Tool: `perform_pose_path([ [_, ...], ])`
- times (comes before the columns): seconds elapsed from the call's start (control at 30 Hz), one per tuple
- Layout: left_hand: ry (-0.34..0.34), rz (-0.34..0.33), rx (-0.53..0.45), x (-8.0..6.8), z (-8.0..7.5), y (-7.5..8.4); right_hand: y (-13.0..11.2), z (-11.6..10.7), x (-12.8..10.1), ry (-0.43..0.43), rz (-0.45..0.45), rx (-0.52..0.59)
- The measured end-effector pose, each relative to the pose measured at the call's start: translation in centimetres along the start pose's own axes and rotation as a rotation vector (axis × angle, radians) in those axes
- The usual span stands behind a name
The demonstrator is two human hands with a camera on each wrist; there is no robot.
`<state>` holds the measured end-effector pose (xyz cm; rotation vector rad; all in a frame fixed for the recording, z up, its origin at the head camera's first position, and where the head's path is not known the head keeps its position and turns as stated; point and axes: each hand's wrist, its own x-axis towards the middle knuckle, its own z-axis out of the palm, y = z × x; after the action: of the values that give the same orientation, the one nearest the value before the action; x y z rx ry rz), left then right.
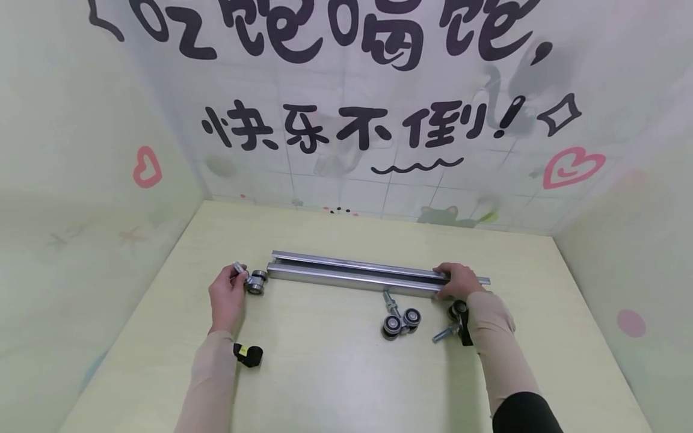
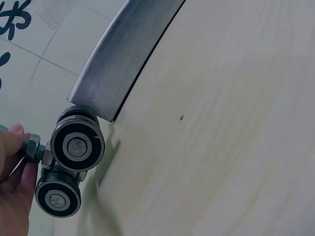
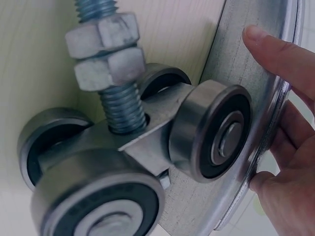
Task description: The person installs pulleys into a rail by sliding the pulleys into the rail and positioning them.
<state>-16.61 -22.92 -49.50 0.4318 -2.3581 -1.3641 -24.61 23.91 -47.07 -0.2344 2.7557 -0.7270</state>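
Working on a pale table (image 1: 325, 379) between three printed walls (image 1: 325, 78), with one metal rail (image 1: 352, 280) and three roller trolleys (image 1: 392, 325). Pinching one trolley (image 1: 256, 282) by its bolt (image 1: 240, 269) in the left grip (image 1: 226, 297), beside the rail's left end; clasping the rail's right part in the right grip (image 1: 459, 282).

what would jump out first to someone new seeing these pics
The black lettering across the back wall probably draws the eye first. Next comes the long metal rail on the table, gripped near its right end by the right hand; by its left end, the left hand holds a wheeled roller.
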Motion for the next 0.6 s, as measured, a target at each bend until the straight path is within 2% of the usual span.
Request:
perform_pose_path([
  [0.27, 0.029, 0.025, 0.028, 1.4, -0.2, 0.2, -0.4, -0.1, -0.2, 0.004, 0.003, 0.003],
  [0.6, 0.013, 0.028, 0.047, 2.7, 0.3, 0.3, -0.4, -0.1, -0.5, 0.005, 0.001, 0.013],
])
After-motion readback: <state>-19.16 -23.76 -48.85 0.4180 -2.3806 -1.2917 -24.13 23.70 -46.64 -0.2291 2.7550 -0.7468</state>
